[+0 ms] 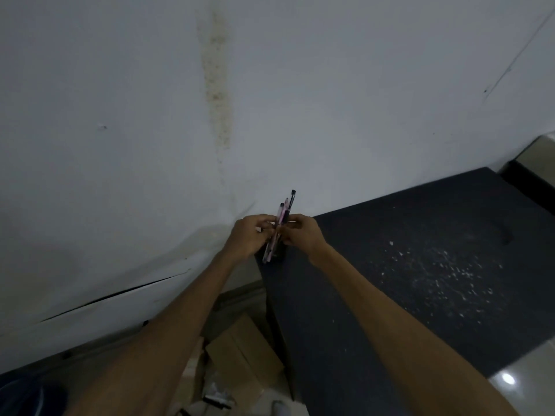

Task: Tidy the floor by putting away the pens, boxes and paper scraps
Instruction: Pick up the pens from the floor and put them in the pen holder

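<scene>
A bundle of pens (283, 209), pink and black, stands nearly upright between my two hands above the near left corner of a dark table (390, 265). My left hand (250, 235) grips the bundle from the left. My right hand (300, 232) pinches it from the right. The pens' lower ends reach down past my fingers. A flattened cardboard box (243, 358) lies on the floor below, left of the table. A black pen (217, 401) and small paper scraps (214, 388) lie beside it.
A white wall (150, 115) with a stain and a crack fills the upper frame. White specks dot the dark table's top. Glossy floor tile (510, 382) shows at lower right. A dark blue object (27, 394) sits at lower left.
</scene>
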